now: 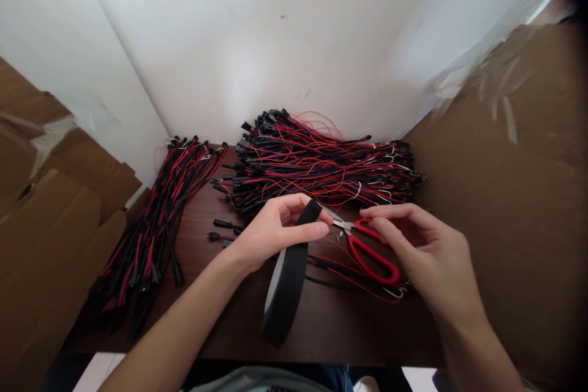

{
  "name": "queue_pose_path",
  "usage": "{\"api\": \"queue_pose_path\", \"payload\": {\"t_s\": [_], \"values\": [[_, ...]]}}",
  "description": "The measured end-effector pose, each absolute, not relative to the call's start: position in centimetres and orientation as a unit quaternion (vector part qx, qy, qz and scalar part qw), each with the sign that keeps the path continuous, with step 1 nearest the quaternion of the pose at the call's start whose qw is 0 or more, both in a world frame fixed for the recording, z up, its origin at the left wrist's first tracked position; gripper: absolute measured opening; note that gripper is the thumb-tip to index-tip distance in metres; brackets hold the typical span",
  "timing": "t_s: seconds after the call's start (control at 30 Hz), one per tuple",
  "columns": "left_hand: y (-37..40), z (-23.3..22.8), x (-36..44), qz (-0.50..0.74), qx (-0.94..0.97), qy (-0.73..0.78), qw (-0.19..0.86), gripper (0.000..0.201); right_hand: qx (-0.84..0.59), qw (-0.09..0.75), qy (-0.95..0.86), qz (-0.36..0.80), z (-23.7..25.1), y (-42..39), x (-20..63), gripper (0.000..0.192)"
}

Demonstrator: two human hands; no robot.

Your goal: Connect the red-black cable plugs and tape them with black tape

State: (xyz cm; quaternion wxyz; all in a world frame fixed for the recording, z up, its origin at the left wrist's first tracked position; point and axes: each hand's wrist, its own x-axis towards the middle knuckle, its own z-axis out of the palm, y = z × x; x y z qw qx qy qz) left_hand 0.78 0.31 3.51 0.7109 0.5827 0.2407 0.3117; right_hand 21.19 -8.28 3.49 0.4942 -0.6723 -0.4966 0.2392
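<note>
While the left hand [271,229] grips the top of a roll of black tape [287,282], its fingers [305,231] are curled closed around the free edge of the roll, thumb on the near side and the other fingers over the far side. That roll stands on edge on the dark brown tabletop [229,324], tilted, its lower rim resting near the front edge of the tabletop. Just to the right, the right hand [427,254] lies over a pair of red-handled scissors [367,248]; its fingers are bent narrow and touch the upper handle loop, though whether they pass through the loop I cannot tell. These scissors lie flat, their short metal blades pointing left toward the tape and nearly meeting the left fingertips.

Under the scissors and beside the roll lie a few loose red and black wires [340,275]. Behind both hands, close against the white wall [294,43], a large pile of red and black cable leads [321,162] with black connectors spreads across the back of the tabletop, its near edge just beyond the fingertips. A second, longer bundle of the same leads [156,226] runs along the left side, well apart from the hands. Two stray black connectors [223,229] sit between that bundle and the left wrist. Brown cardboard [505,196] rises on the right, hemming in the right hand, and more cardboard flaps [50,220] stand at the left.
</note>
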Motion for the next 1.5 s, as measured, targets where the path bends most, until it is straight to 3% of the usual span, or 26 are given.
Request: {"api": "queue_pose_path", "payload": {"t_s": [0.1, 0.2, 0.37, 1.07, 1.3, 1.5], "values": [[0.2, 3.7, 0.8, 0.310, 0.585, 0.239, 0.710, 0.026, -0.661, 0.506, -0.503, 0.233, 4.6, -7.9, 20.8, 0.035], [0.0, 3.9, 0.9, 0.305, 0.580, 0.231, 0.719, 0.024, -0.639, 0.508, -0.516, 0.259, 5.9, -7.1, 19.6, 0.023], [-0.1, 3.8, 1.1, 0.316, 0.568, 0.241, 0.721, 0.030, -0.624, 0.418, -0.597, 0.281, 7.4, -5.6, 16.9, 0.028], [-0.4, 4.2, 1.1, 0.272, 0.605, 0.256, 0.703, 0.046, -0.630, 0.413, -0.617, 0.227, 7.2, -4.9, 17.0, 0.020], [-0.4, 4.2, 1.1, 0.276, 0.602, 0.239, 0.710, 0.042, -0.642, 0.362, -0.623, 0.263, 6.7, -4.6, 17.9, 0.017], [-0.4, 4.3, 1.1, 0.272, 0.615, 0.244, 0.699, 0.042, -0.637, 0.369, -0.643, 0.214, 6.8, -5.0, 17.1, 0.011]]}}
